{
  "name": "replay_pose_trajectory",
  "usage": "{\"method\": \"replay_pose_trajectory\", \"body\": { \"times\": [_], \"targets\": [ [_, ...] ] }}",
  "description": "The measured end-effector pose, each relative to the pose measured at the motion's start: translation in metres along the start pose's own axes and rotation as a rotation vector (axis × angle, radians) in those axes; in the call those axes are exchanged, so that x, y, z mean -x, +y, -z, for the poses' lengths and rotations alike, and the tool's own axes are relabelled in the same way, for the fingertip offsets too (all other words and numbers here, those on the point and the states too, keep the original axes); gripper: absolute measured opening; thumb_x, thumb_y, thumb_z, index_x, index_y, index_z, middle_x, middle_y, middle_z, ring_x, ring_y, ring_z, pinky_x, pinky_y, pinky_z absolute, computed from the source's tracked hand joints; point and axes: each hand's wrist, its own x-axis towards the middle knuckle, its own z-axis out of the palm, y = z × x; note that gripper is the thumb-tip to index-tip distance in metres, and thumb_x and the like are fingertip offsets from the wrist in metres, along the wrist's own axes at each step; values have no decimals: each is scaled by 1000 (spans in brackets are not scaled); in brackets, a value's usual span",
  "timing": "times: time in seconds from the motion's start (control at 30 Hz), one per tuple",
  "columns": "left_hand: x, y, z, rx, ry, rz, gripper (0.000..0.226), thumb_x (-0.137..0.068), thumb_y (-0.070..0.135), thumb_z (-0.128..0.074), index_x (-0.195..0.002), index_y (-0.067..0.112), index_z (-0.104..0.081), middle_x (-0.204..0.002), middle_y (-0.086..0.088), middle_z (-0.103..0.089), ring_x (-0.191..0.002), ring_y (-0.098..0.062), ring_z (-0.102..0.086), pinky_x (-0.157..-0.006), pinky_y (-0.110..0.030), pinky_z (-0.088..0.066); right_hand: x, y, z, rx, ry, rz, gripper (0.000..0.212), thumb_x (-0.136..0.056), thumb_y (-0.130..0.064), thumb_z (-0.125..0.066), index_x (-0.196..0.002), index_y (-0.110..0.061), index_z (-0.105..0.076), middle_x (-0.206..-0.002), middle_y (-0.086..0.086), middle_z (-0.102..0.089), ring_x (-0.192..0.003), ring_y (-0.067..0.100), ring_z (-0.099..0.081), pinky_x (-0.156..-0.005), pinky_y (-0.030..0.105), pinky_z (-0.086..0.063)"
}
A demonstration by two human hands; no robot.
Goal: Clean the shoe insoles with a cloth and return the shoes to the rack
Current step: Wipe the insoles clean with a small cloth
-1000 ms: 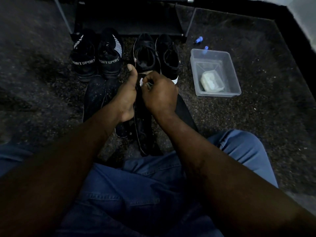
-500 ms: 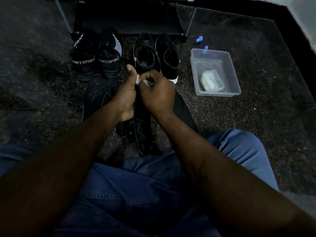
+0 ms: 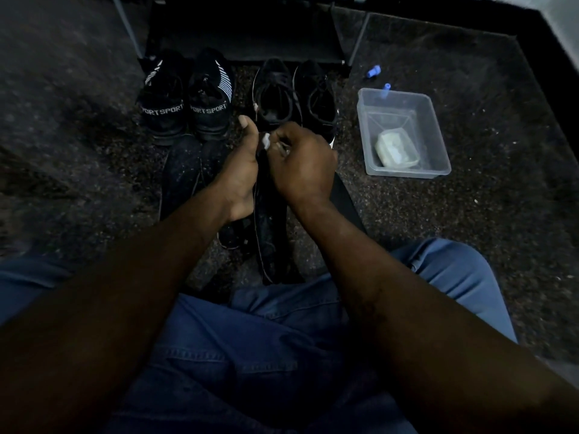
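Head view: the person sits on dark carpet with a long black insole (image 3: 271,233) stood up between the knees. The left hand (image 3: 241,166) grips its upper edge, thumb raised and fingers wrapped behind. The right hand (image 3: 305,166) pinches a small white cloth (image 3: 266,141) in curled fingers against the insole's top end.

The step in hand looks like wiping this insole. Next the cloth probably needs drawing down its length, and then the insole goes back into a shoe.

Counted:
- Four black shoes in two pairs, the striped "SPORT" pair (image 3: 163,111) and the lace-up pair (image 3: 274,95), before the black metal rack (image 3: 244,29).
- Two more dark insoles (image 3: 188,170) lying left, and one dark strip (image 3: 347,202) right, likely a fourth.
- One clear plastic tub (image 3: 437,133) holding a pale lump (image 3: 396,148).
- Two small blue caps (image 3: 374,71).
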Motion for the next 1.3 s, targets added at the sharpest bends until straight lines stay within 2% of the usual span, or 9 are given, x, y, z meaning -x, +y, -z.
{"method": "replay_pose_trajectory", "body": {
  "times": [0.13, 0.3, 0.5, 0.67, 0.77, 0.9, 1.0, 1.13, 1.3],
  "targets": [
    [-2, 4, 2, -11, -10, -23, 88, -86, 90, -23, -139, 33, -64, -142, -5, -64, -132, -29, -61, -108, -53, -48, 0, 7, 6, -61, 29, -41, 10, -85, -37, -67, -87, -28, -73, -82, -8, -75, -78, 17, -70, -72, 43, -56],
    [-2, 1, -3, 68, 40, 4, 93, -86, 89, -28, -137, 20, -64, -131, -8, -70, -123, -27, -67, -92, -43, -56, 3, -14, 6, -209, 30, 17, 8, -84, -30, -68, -87, -29, -75, -84, -14, -75, -81, 10, -70, -75, 42, -57],
    [-2, 1, 0, -1, 68, -18, 88, -82, 90, -41, -138, 27, -64, -138, -7, -67, -127, -27, -65, -108, -51, -50, -10, -8, 11, 168, 53, 108, 17, -88, -40, -64, -97, -29, -74, -91, -6, -74, -94, 24, -67, -80, 41, -46],
    [-4, 6, 2, 48, 48, -8, 87, -87, 86, -38, -133, 19, -68, -131, -12, -70, -123, -32, -66, -103, -51, -53, -14, -4, 23, -78, 63, 42, 14, -86, -35, -65, -88, -27, -76, -83, -11, -75, -79, 13, -70, -73, 40, -57],
    [-4, 3, 4, 67, 81, 17, 90, -81, 88, -50, -141, 22, -62, -140, -11, -65, -127, -32, -64, -107, -54, -50, -6, -14, 18, -73, -17, 99, 23, -84, -40, -57, -91, -30, -76, -87, -11, -76, -84, 17, -71, -76, 43, -57],
    [2, 8, -2, 145, 101, 21, 85, -93, 81, -34, -135, 14, -65, -135, -12, -68, -126, -31, -65, -98, -47, -56, -4, -18, 15, -131, -85, 86, 22, -83, -34, -60, -94, -33, -80, -89, -11, -78, -84, 13, -73, -74, 41, -58],
    [6, 19, -4, 211, 70, -32, 82, -99, 74, -17, -145, 18, -56, -134, -15, -68, -123, -32, -67, -102, -48, -55, 11, -19, 17, -170, -152, 98, 17, -85, -28, -67, -94, -29, -82, -85, -9, -79, -80, 12, -73, -73, 39, -59],
    [7, 29, -7, 313, 89, -58, 79, -103, 68, -18, -147, 11, -51, -108, -18, -73, -90, -32, -74, -82, -48, -62, 27, -10, 24, -169, -269, 176, 12, -84, -23, -67, -81, -26, -78, -75, -13, -73, -72, 4, -68, -71, 38, -57],
    [5, 28, 2, 138, 55, -24, 85, -99, 76, -15, -142, 17, -59, -126, -16, -69, -111, -31, -67, -91, -46, -54, 10, -18, 33, -259, -123, 32, 9, -86, -27, -75, -91, -25, -82, -84, -12, -78, -78, 0, -71, -76, 33, -59]
  ]
}}
